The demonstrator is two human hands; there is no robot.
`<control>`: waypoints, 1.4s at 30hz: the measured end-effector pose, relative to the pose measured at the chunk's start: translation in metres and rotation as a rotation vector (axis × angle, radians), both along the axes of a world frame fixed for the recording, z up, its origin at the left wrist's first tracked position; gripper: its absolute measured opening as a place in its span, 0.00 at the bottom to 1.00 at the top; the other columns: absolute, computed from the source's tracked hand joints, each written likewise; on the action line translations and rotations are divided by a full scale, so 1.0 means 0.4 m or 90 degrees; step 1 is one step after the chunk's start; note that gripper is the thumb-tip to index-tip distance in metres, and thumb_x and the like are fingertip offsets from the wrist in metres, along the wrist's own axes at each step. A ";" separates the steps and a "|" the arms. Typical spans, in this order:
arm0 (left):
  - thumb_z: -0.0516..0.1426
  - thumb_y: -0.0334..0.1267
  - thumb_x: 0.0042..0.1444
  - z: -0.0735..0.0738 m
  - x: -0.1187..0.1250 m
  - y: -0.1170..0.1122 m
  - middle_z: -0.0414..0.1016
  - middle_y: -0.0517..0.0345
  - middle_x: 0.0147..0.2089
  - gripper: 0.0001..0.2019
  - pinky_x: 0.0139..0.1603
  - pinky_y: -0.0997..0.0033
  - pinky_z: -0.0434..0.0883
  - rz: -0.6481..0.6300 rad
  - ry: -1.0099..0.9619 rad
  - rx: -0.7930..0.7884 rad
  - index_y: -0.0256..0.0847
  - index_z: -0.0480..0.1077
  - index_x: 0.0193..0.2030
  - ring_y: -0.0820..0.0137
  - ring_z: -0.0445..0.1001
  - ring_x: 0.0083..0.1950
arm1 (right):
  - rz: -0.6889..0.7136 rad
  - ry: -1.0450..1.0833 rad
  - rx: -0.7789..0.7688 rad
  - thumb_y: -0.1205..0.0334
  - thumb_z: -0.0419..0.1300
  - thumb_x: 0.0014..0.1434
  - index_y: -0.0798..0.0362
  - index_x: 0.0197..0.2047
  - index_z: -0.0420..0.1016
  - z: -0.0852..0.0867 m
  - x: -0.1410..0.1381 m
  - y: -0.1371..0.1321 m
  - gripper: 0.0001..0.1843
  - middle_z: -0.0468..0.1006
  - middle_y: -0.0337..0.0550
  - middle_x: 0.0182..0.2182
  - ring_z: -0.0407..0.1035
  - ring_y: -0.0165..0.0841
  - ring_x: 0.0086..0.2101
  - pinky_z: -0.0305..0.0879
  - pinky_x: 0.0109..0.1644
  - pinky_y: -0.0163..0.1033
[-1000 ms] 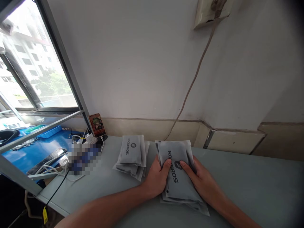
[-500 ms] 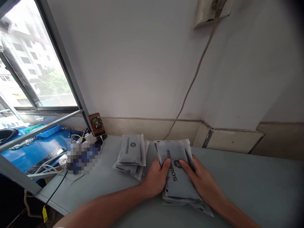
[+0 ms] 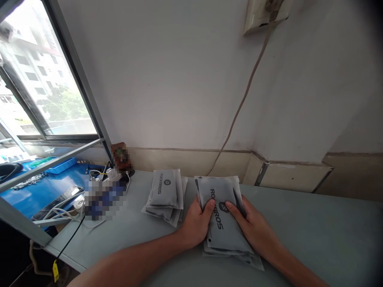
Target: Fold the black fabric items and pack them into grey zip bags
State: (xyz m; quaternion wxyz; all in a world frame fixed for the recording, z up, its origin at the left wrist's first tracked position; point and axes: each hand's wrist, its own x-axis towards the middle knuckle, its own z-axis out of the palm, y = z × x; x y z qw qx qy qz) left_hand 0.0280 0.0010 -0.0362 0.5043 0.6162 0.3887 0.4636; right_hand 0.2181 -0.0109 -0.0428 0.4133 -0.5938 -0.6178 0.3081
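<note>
A stack of grey ROCKBROS pouches (image 3: 223,235) lies on the pale grey table (image 3: 314,239) in front of me. My left hand (image 3: 196,225) grips the stack's left edge, thumb on top. My right hand (image 3: 254,229) holds its right edge, thumb pressed on the logo. Both hands are closed around the stack. A second, smaller pile of the same grey pouches (image 3: 166,195) lies just to the left, touched by neither hand.
A phone on a stand (image 3: 121,157) and a tangle of chargers and white cables (image 3: 98,191) sit at the table's left end. Beyond them are a blue surface (image 3: 44,187) and a window. A cable (image 3: 239,111) runs down the wall from a socket box (image 3: 263,14).
Nearly nothing has moved; the hands have squeezed and straightened the stack slightly, and its lower edge looks a little tidier.
</note>
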 end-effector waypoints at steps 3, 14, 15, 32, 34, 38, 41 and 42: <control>0.54 0.57 0.69 0.002 0.000 0.000 0.78 0.50 0.56 0.26 0.61 0.58 0.71 -0.007 -0.013 -0.003 0.40 0.69 0.62 0.57 0.75 0.58 | 0.006 0.026 0.015 0.36 0.53 0.66 0.45 0.57 0.73 -0.004 0.000 0.003 0.27 0.83 0.46 0.51 0.78 0.48 0.49 0.76 0.48 0.46; 0.53 0.62 0.67 -0.006 0.002 0.001 0.79 0.46 0.55 0.28 0.59 0.58 0.71 0.005 0.037 -0.022 0.38 0.74 0.56 0.54 0.76 0.57 | 0.017 0.039 -0.014 0.34 0.51 0.67 0.45 0.56 0.70 0.025 -0.008 -0.007 0.27 0.81 0.45 0.52 0.76 0.46 0.50 0.74 0.50 0.45; 0.52 0.62 0.67 -0.008 0.002 0.001 0.79 0.46 0.54 0.28 0.59 0.58 0.71 0.007 0.041 -0.020 0.37 0.74 0.55 0.54 0.76 0.57 | 0.018 0.039 -0.012 0.34 0.51 0.67 0.45 0.55 0.70 0.027 -0.009 -0.008 0.27 0.81 0.45 0.52 0.76 0.46 0.50 0.73 0.50 0.45; 0.53 0.59 0.68 0.003 0.003 -0.004 0.79 0.48 0.55 0.26 0.61 0.58 0.71 0.006 0.015 -0.014 0.38 0.73 0.58 0.55 0.76 0.57 | 0.011 0.000 -0.040 0.34 0.50 0.67 0.44 0.56 0.70 0.014 -0.006 -0.003 0.28 0.83 0.43 0.43 0.78 0.47 0.46 0.75 0.43 0.45; 0.54 0.59 0.67 0.003 0.003 -0.004 0.79 0.48 0.56 0.27 0.62 0.58 0.70 0.007 0.000 -0.022 0.38 0.73 0.59 0.55 0.76 0.58 | 0.011 0.009 -0.038 0.34 0.51 0.67 0.44 0.56 0.71 0.007 -0.004 0.000 0.27 0.84 0.43 0.43 0.78 0.47 0.46 0.75 0.44 0.45; 0.52 0.61 0.68 0.009 0.003 -0.007 0.77 0.48 0.60 0.29 0.66 0.57 0.68 0.008 -0.045 -0.081 0.40 0.72 0.62 0.55 0.73 0.63 | 0.007 0.065 -0.035 0.34 0.54 0.66 0.44 0.57 0.71 0.002 -0.005 0.003 0.28 0.83 0.44 0.50 0.77 0.48 0.51 0.74 0.53 0.48; 0.51 0.62 0.68 0.015 0.002 -0.009 0.76 0.49 0.62 0.29 0.70 0.58 0.65 0.007 -0.084 -0.124 0.42 0.71 0.64 0.56 0.71 0.66 | 0.008 0.181 -0.056 0.35 0.59 0.64 0.45 0.59 0.72 0.014 -0.011 -0.001 0.29 0.82 0.45 0.54 0.76 0.47 0.53 0.74 0.55 0.47; 0.52 0.62 0.68 0.017 0.003 -0.009 0.76 0.49 0.63 0.29 0.70 0.58 0.65 0.000 -0.102 -0.133 0.42 0.70 0.64 0.56 0.71 0.66 | 0.011 0.235 -0.075 0.36 0.61 0.62 0.45 0.60 0.72 0.021 -0.013 -0.004 0.30 0.82 0.45 0.54 0.77 0.48 0.52 0.76 0.53 0.47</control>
